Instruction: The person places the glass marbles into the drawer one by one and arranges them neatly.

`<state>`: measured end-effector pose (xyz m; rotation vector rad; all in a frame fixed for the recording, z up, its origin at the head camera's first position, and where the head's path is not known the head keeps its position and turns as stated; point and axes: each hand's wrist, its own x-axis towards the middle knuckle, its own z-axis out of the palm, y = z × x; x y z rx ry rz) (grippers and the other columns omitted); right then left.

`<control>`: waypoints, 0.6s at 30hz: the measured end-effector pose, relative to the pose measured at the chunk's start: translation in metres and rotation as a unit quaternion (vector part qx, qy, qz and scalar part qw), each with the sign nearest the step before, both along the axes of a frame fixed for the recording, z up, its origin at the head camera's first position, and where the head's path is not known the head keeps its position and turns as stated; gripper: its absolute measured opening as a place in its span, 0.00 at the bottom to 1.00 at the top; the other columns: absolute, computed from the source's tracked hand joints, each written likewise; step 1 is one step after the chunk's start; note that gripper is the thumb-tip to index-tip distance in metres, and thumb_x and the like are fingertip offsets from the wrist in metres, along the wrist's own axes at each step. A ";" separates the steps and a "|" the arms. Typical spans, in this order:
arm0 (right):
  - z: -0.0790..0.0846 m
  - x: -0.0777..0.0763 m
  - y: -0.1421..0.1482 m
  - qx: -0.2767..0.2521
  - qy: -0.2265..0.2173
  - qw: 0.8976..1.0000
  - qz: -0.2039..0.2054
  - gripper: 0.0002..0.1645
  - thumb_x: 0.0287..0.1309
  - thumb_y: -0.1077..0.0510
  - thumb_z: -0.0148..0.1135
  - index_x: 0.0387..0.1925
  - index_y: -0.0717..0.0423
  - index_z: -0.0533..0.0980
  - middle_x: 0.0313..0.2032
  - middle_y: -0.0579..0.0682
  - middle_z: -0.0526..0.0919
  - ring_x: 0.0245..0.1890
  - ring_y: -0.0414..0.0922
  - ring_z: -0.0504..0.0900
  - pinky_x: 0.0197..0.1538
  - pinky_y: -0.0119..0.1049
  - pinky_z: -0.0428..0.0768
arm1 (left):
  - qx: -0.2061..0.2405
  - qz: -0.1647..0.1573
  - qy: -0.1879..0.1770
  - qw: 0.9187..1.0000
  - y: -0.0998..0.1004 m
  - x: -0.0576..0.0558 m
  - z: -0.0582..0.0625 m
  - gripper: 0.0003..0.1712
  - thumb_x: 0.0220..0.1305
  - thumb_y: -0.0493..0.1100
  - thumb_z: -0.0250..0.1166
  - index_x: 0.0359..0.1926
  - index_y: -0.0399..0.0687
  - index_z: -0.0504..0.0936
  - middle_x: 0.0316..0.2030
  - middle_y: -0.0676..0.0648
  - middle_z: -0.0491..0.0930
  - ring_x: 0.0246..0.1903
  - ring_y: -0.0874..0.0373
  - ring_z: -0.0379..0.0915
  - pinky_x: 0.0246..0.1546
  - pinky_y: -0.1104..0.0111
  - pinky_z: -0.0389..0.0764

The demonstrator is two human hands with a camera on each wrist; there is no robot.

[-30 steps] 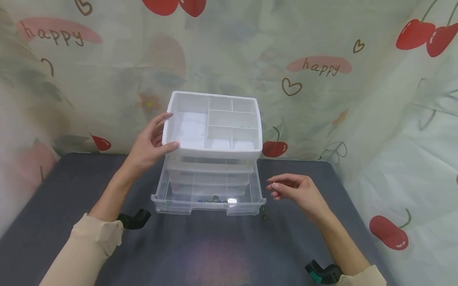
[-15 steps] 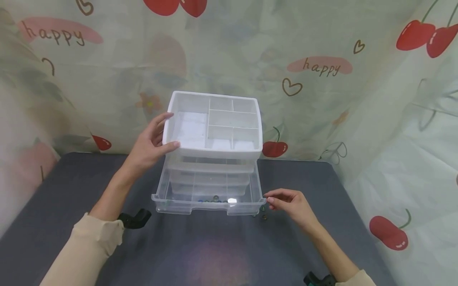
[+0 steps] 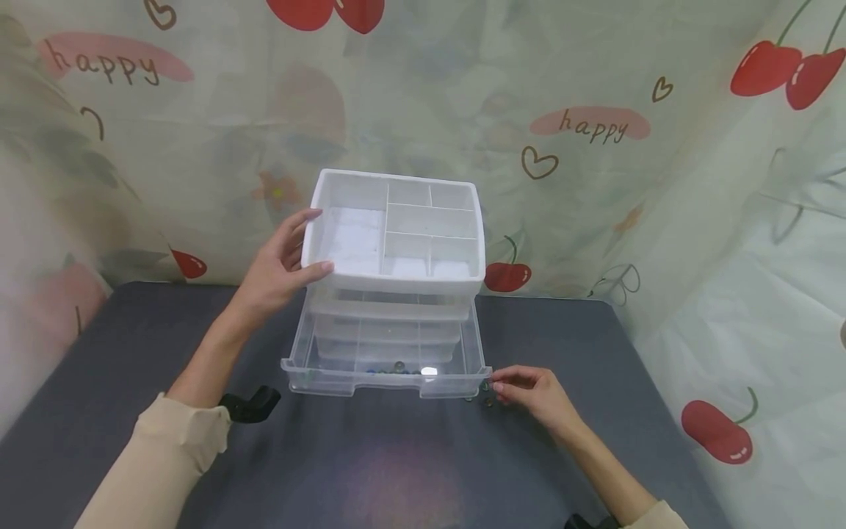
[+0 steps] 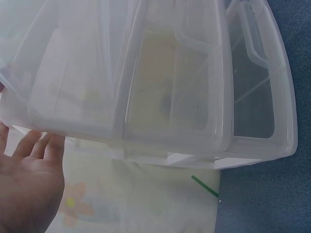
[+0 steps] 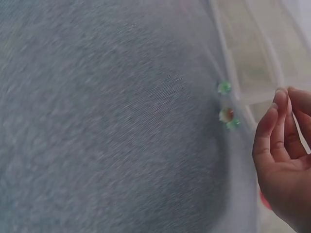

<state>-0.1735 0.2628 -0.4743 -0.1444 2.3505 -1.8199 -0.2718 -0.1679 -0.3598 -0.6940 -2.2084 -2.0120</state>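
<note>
A white and clear drawer storage box (image 3: 432,221) stands on the table, its top divided into compartments. My left hand (image 3: 274,272) holds its left side, thumb over the front rim and fingers along the edge. In the left wrist view the fingers of the left hand (image 4: 31,179) lie against the box's side. Below, a clear drawer (image 3: 390,386) is pulled out, with several marbles (image 3: 399,366) inside. Close by the drawer's right corner, my right hand (image 3: 538,397) has its fingertips loosely together; nothing shows between them. Small green and brown marbles (image 5: 226,115) lie on the table beside those fingers.
The dark table (image 3: 370,470) carries the box near its back edge. A patterned cloth (image 3: 423,95) with cherries hangs behind it and along both sides. A black wrist device (image 3: 251,405) sits on the left arm.
My right hand has come down and left, to the drawer's right corner and the loose marbles. The left hand, box and drawer have stayed in place.
</note>
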 end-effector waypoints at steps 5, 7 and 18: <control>-0.007 -0.001 0.002 -0.003 -0.018 1.000 0.004 0.18 0.56 0.61 0.72 0.46 0.68 0.82 0.41 0.61 0.87 0.35 0.45 0.86 0.41 0.38 0.83 | 0.002 0.000 -0.001 1.000 -0.001 0.000 -0.001 0.44 0.65 0.33 0.66 0.76 0.56 0.57 0.74 0.36 0.54 0.70 0.40 0.57 0.50 0.76 0.73; -0.010 0.000 0.003 -0.007 -0.021 1.000 0.009 0.17 0.57 0.62 0.71 0.46 0.68 0.83 0.42 0.65 0.85 0.35 0.45 0.86 0.41 0.38 0.83 | 0.003 0.000 -0.003 1.000 -0.002 0.000 -0.001 0.44 0.65 0.33 0.66 0.76 0.55 0.57 0.74 0.36 0.54 0.70 0.40 0.57 0.50 0.76 0.73; -0.018 0.002 0.008 0.017 -0.036 0.999 0.013 0.18 0.58 0.61 0.70 0.48 0.67 0.82 0.44 0.62 0.86 0.36 0.45 0.85 0.40 0.39 0.83 | -0.003 0.000 0.001 1.000 -0.001 0.000 0.000 0.44 0.65 0.33 0.66 0.76 0.54 0.57 0.74 0.36 0.54 0.71 0.41 0.56 0.51 0.77 0.73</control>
